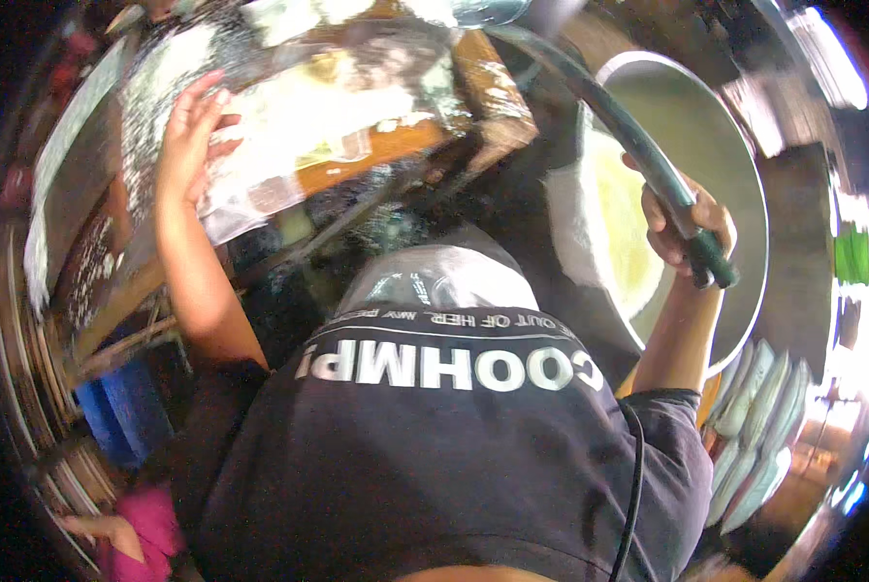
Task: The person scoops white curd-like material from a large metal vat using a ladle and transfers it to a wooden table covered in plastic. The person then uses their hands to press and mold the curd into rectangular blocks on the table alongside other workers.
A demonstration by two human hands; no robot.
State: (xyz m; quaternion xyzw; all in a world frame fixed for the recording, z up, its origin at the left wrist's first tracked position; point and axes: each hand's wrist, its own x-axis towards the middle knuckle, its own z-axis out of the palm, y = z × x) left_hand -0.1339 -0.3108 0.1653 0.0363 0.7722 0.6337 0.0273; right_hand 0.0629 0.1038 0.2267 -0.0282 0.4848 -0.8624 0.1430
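Observation:
My left hand (187,136) lies flat, fingers extended, on a clear plastic sheet (289,126) that covers white, floury material on a wooden frame (396,145). My right hand (691,228) is closed around the end of a dark green hose (609,116), which curves up and away to the top of the view. The hose end hangs beside a large round metal basin (735,145) holding a pale yellow-white mass (609,223). My dark shirt with white lettering (434,446) fills the lower middle.
A stack of white plates (759,427) stands at the lower right. Round trays (27,369) are stacked on the left beside a blue container (129,407). Another person's pink sleeve and hand (129,533) show at the lower left. A black cable (636,475) runs over my shirt.

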